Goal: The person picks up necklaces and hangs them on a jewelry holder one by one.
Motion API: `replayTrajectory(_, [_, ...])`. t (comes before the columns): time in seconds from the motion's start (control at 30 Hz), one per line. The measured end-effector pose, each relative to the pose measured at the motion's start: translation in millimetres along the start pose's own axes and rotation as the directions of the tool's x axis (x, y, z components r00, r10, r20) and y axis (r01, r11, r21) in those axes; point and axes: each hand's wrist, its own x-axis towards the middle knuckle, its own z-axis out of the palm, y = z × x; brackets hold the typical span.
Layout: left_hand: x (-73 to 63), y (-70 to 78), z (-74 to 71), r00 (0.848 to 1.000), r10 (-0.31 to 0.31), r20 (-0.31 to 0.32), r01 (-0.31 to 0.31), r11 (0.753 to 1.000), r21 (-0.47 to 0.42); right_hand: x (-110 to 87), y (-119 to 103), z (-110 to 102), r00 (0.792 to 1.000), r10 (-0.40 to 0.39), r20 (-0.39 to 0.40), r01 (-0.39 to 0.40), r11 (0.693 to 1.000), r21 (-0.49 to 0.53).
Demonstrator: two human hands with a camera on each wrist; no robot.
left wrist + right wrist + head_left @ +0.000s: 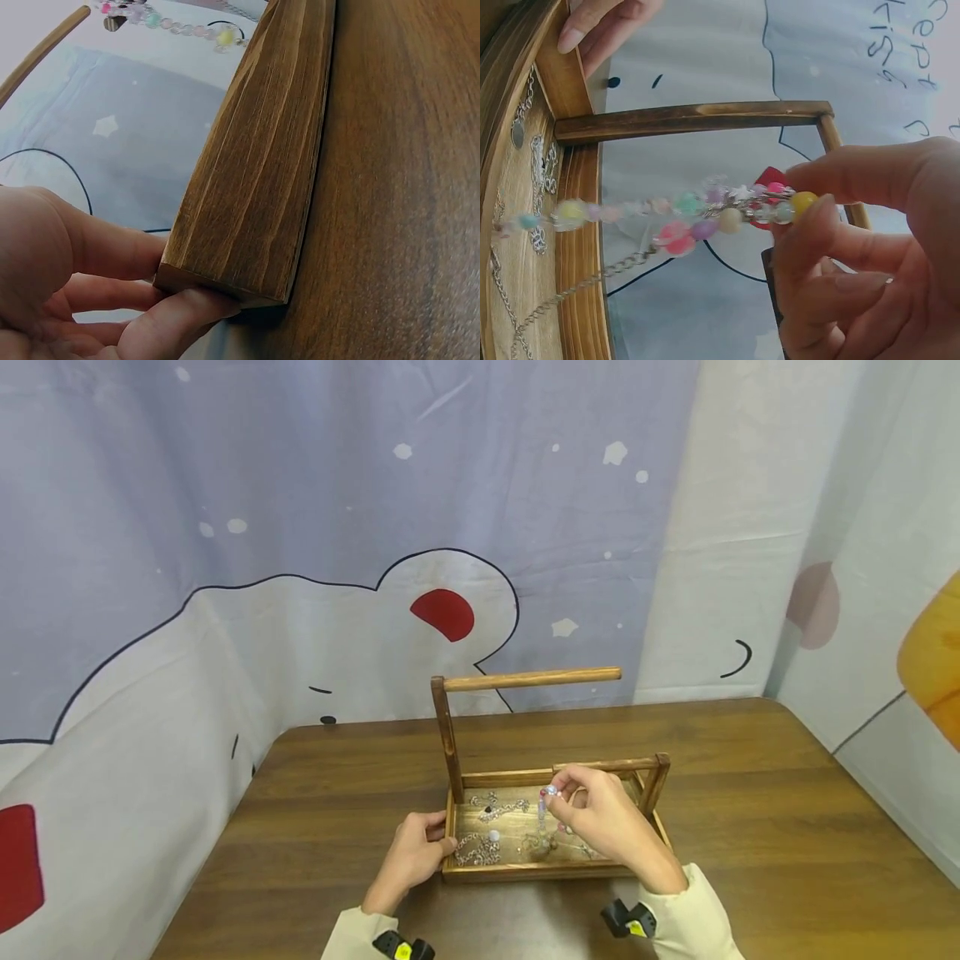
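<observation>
My right hand [603, 814] pinches a string of colourful beads [679, 202] between thumb and fingertips, above a low wooden tray [540, 872]. In the right wrist view the beads are pink, yellow, green and purple, and a silver chain [592, 283] hangs from the bunch. My left hand [415, 852] grips the tray's left end near the front corner, thumb on the outside; the left wrist view shows its fingers [120, 251] against that corner. Inside the tray lie silver chains [483, 852] at left, and a tangle of small jewellery [538, 843] at the middle.
A wooden frame with a long handle bar [532, 679] rises from the tray's left end, and a shorter post [655, 785] stands at its right. The brown wooden table [337, 793] meets a printed curtain [337, 652] behind.
</observation>
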Motion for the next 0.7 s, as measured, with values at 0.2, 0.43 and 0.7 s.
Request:
replayTrajectory(0.2, [2.5,1.1,0.1,1.0,0.025,-0.007,-0.025,0.999,0.026,0.3,-5.5,-6.4,0.998,-0.003,-0.068,0.002,1.0,-0.012])
replayTrajectory(0.43, [3.9,2.0,0.0,0.998,0.055,-0.04,-0.053,0.997,0.063,2.2,-10.1,-15.2,0.997,-0.018,-0.078,0.017,1.0,-0.003])
replayTrajectory(0.7, [1.2,1.1,1.8,0.998,0.051,-0.039,-0.047,0.993,0.107,2.1,-32.6,-17.5,0.994,-0.033,-0.102,0.035,0.999,0.018])
